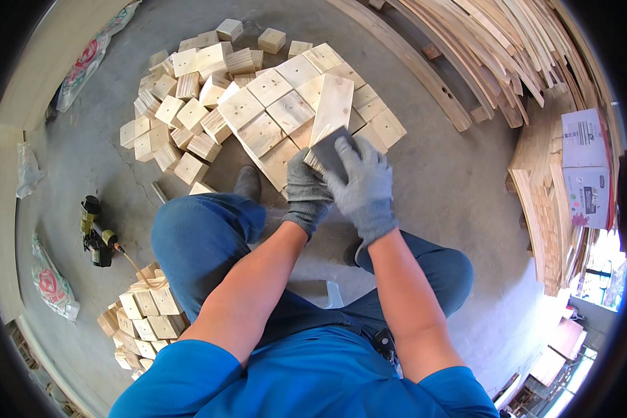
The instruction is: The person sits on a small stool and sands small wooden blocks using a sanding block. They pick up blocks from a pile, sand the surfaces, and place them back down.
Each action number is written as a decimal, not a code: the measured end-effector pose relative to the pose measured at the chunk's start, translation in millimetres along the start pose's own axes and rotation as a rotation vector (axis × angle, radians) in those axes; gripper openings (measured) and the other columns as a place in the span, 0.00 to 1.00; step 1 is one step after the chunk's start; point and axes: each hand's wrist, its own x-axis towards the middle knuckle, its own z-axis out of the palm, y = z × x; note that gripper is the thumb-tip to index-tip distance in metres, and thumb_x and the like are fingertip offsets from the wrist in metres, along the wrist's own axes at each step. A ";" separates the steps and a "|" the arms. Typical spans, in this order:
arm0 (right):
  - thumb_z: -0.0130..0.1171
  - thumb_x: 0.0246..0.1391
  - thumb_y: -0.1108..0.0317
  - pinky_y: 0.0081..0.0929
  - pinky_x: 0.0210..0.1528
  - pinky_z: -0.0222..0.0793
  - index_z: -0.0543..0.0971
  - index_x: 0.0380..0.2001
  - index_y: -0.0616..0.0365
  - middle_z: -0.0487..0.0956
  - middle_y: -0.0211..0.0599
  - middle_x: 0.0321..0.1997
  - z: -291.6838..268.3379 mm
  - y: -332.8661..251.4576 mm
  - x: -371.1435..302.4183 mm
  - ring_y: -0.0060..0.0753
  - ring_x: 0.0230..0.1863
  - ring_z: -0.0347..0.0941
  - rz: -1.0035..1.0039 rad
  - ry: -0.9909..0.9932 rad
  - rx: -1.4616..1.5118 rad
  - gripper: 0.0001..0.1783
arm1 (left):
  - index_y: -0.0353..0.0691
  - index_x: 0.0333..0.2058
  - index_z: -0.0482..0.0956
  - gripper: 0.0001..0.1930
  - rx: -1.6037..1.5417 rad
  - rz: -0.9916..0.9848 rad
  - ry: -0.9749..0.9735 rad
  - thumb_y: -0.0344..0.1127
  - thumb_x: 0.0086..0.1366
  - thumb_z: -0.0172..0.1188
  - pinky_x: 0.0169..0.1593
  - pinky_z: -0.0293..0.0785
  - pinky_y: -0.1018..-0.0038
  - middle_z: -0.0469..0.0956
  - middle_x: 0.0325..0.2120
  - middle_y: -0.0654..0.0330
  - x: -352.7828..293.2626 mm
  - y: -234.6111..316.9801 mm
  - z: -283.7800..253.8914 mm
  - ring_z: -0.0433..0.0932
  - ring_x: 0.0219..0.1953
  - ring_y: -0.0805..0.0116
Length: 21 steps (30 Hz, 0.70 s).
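On the floor (453,174), ahead of the person's knees, a set of blocks (289,111) lay side by side in rows. Left of these rows lay a loose heap of blocks (191,111). The left hand (308,182) and right hand (361,182) were at the rows' near side, the right on a flat pad (332,157). From beneath the pad a long wooden piece (334,101) extended over the rows; whether it touched them could not be told. Left of the left knee lay a power tool (96,233), with a block stack (150,313) behind it, beside the thigh. Long planks (491,49) lay ahead on the right, and a carton (586,167) sat far right.
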 end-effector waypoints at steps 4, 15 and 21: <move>0.73 0.56 0.53 0.58 0.65 0.72 0.80 0.65 0.46 0.73 0.50 0.71 11.3 34.9 60.6 0.65 0.65 0.73 0.174 0.024 -0.033 0.34 | 0.34 0.47 0.83 0.14 0.693 0.176 -0.019 0.28 0.63 0.72 0.46 0.83 0.68 0.88 0.40 0.57 -7.8 42.1 20.4 0.88 0.42 0.65; 0.75 0.53 0.55 0.58 0.66 0.67 0.79 0.67 0.47 0.72 0.50 0.71 -3.5 -18.0 -31.0 0.62 0.67 0.70 -0.004 -0.040 0.047 0.37 | 0.37 0.52 0.83 0.13 -0.357 -0.099 -0.122 0.36 0.73 0.59 0.51 0.84 0.68 0.86 0.44 0.57 -3.4 10.4 0.2 0.85 0.45 0.63; 0.75 0.52 0.54 0.59 0.62 0.68 0.81 0.65 0.42 0.73 0.47 0.70 0.3 -16.3 -23.9 0.59 0.65 0.72 -0.051 -0.044 0.032 0.36 | 0.37 0.55 0.81 0.25 -0.787 -0.324 -0.091 0.52 0.71 0.62 0.58 0.83 0.61 0.86 0.47 0.50 -5.1 21.4 7.2 0.85 0.48 0.54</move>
